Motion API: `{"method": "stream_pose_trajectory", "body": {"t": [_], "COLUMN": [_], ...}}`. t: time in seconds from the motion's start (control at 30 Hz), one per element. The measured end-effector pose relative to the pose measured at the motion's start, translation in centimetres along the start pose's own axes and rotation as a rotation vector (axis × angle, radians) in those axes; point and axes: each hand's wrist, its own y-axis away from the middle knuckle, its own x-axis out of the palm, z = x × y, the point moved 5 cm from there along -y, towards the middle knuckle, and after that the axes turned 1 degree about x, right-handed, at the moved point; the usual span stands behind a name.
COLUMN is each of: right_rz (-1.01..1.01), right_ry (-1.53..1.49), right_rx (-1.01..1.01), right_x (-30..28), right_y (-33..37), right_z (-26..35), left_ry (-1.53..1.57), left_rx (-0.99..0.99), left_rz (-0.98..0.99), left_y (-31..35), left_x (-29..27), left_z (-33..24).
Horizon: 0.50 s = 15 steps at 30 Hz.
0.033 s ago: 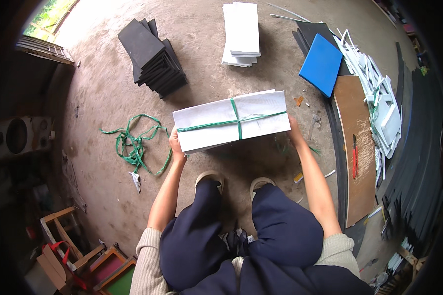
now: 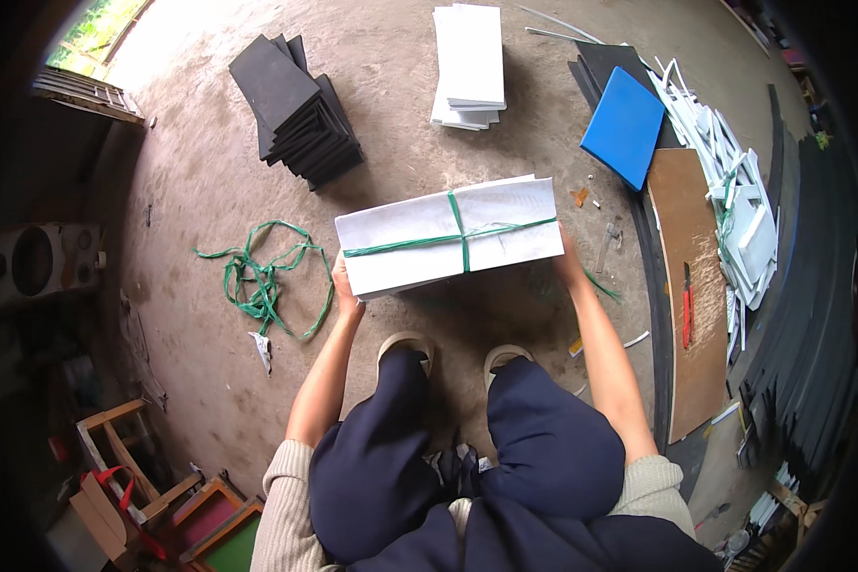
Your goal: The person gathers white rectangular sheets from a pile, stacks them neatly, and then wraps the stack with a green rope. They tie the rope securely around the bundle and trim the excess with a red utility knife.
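Between my hands is a bundle of white boards (image 2: 405,240), tied crosswise with green plastic twine (image 2: 462,234). My left hand (image 2: 345,279) grips its left end, the fingers partly hidden behind the boards. At the opposite end my right hand (image 2: 569,257) clasps the edge, most of its fingers out of sight. The bundle is raised in front of my knees, tilted slightly up to the right. Loose green twine (image 2: 257,286) lies tangled on the floor left of my left hand. A short green twine tail shows beside my right wrist.
Beyond the bundle stand a stack of black boards (image 2: 281,100) and a stack of white boards (image 2: 471,57). To the right are a blue board (image 2: 624,127), a brown board (image 2: 682,381) bearing a red-handled cutter (image 2: 687,315), and white scrap strips (image 2: 748,229). Wooden frames (image 2: 114,419) lie lower left.
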Motion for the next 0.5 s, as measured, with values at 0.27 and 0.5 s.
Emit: {"method": "stream_pose_trajectory", "body": {"t": [0.27,0.5], "right_rz": [0.011,0.029], "right_ry": [-0.345,-0.129], "right_rx": [0.259,0.464], "right_x": [2.9,3.0], "right_y": [1.8,2.0], "right_z": [2.6,5.0], "left_ry": [0.179,0.193], "left_rx": [-0.214,-0.35], "left_rz": [0.003,0.11], "left_y": [1.8,0.2], "left_x": [-0.2,-0.1], "left_z": [5.1,0.8]}}
